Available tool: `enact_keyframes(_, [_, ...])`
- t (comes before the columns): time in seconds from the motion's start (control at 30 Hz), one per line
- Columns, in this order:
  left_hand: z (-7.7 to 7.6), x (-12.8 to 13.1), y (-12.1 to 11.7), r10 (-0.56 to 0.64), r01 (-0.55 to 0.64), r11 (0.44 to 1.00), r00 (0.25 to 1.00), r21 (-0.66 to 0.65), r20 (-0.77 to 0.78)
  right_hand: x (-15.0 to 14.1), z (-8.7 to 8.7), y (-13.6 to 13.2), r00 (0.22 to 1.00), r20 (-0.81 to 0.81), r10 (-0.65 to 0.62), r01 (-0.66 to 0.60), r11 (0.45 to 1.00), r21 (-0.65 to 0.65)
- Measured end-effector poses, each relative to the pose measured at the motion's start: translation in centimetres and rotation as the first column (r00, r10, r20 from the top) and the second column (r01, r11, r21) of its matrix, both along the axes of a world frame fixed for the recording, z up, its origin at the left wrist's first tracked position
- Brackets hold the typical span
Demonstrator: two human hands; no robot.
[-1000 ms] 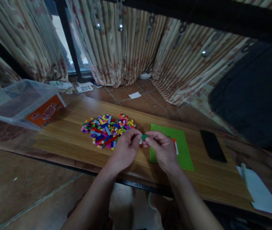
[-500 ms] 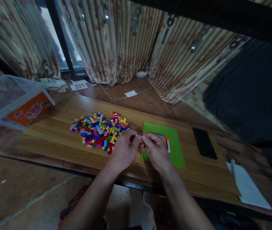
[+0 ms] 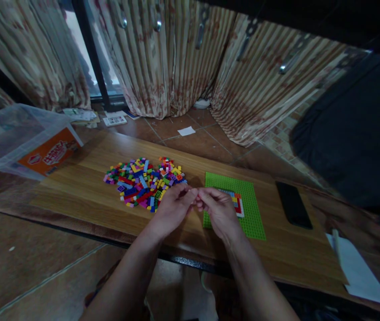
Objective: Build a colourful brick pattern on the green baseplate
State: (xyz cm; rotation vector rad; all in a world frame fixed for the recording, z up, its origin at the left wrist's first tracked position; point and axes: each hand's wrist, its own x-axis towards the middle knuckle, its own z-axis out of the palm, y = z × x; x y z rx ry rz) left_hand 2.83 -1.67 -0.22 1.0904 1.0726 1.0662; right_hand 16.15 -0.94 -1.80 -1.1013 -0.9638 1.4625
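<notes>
My left hand (image 3: 173,206) and my right hand (image 3: 221,210) meet fingertip to fingertip above the near part of the table. Both are closed in a pinch, and whatever lies between the fingers is hidden or too small to make out. Just left of my left hand spreads a pile of colourful toy bricks (image 3: 143,183). Beneath and beyond my right hand lies a green baseplate (image 3: 251,209). Low rows of white, red, orange and blue bricks (image 3: 239,206) sit on it, partly covered by that hand.
The wooden tabletop (image 3: 86,178) holds a black phone (image 3: 293,204) at the right. White paper with a pen (image 3: 360,267) lies beyond it. A clear plastic bin (image 3: 26,138) with an orange label stands at the left. Curtains (image 3: 169,58) hang behind.
The whole view has shifted, so the table and bricks appear slightly further right. My hands stay pinched together, with the fingertips drawn a little closer.
</notes>
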Motion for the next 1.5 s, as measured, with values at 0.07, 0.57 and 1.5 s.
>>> enact_keyframes(0.07, [-0.2,-0.2,0.1,-0.032,0.034,0.999,0.998,0.036,-0.053,0.0,-0.2,0.0,1.0,0.025,0.002,-0.002,1.0,-0.014])
enact_keyframes(0.57, [-0.4,-4.0,1.0,0.258,-0.202,0.966,0.798,0.162,-0.545,-1.7,-2.1,0.7,0.924,0.38,-0.05,0.005,0.993,0.119])
enact_keyframes(1.5, [-0.8,-5.4,1.9,0.254,-0.18,0.966,0.554,0.184,-0.792,-1.6,-1.7,0.7,0.64,0.735,-0.224,-0.17,0.892,0.42])
